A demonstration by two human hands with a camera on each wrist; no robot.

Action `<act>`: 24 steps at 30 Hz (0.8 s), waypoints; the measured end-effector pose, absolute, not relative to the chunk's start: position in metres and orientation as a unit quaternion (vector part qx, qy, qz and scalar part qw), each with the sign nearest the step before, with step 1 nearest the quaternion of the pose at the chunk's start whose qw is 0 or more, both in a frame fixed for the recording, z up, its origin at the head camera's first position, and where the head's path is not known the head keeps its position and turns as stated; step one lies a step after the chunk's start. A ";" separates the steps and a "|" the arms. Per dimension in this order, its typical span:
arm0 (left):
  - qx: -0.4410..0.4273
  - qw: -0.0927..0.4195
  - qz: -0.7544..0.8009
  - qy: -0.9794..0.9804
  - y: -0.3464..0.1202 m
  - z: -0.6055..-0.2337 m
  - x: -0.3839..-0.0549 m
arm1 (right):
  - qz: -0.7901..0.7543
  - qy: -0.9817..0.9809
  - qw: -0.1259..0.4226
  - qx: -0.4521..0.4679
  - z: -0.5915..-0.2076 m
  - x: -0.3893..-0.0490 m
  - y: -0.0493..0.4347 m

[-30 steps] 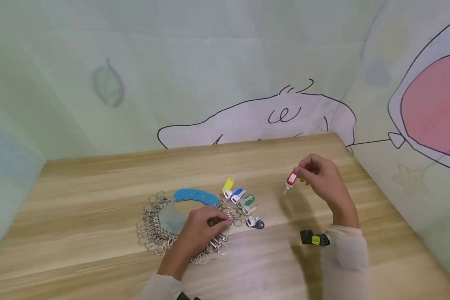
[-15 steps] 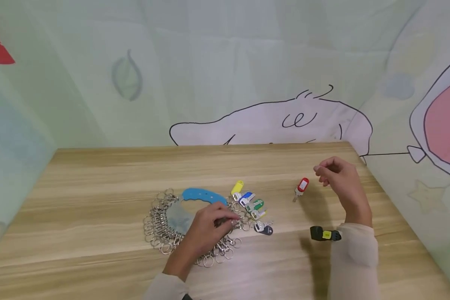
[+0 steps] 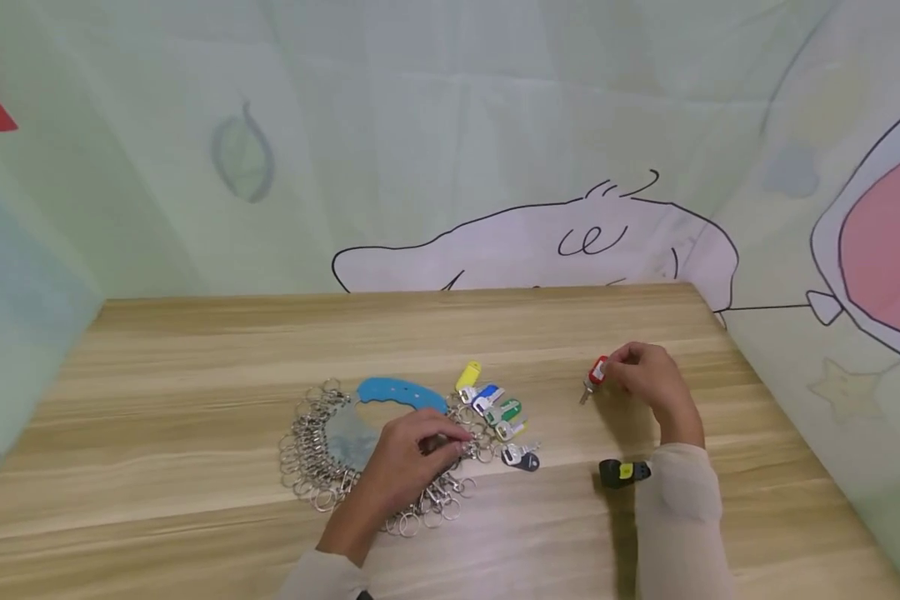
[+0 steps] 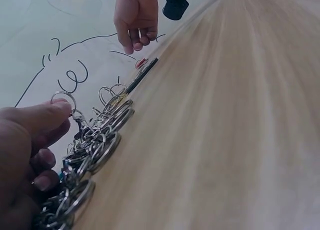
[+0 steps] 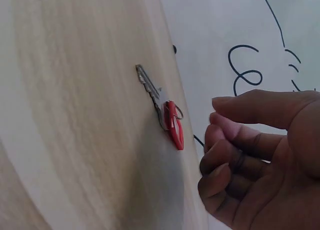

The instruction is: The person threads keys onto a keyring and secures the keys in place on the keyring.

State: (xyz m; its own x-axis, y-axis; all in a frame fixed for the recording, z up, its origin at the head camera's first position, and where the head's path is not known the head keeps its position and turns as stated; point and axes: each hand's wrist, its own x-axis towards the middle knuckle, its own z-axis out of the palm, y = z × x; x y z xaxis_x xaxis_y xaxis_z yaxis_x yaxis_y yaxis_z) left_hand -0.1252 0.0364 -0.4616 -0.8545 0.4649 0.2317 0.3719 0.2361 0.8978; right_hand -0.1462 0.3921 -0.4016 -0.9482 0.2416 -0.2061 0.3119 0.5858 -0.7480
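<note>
My left hand pinches a small metal split ring between thumb and forefinger. A clasp hangs from that ring, one of several on the rim of a holder with a blue handle and a grey plate. My right hand is beside a key with a red tag, which lies on the tabletop. In the right wrist view its fingers are loosely bent, with nothing between them, apart from the red tag.
Several keys lie fanned out right of the holder, with a yellow tag, a blue tag, a green tag and a dark tag. A patterned cloth wall rises behind the wooden table.
The right hand let go of the red-tagged key, drew back up and right, then came down and left beside it again. The left hand stays at the ring.
</note>
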 end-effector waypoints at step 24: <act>0.230 0.089 0.577 0.779 0.034 -0.460 -0.123 | -0.384 0.913 0.016 0.137 -0.401 -0.148 0.380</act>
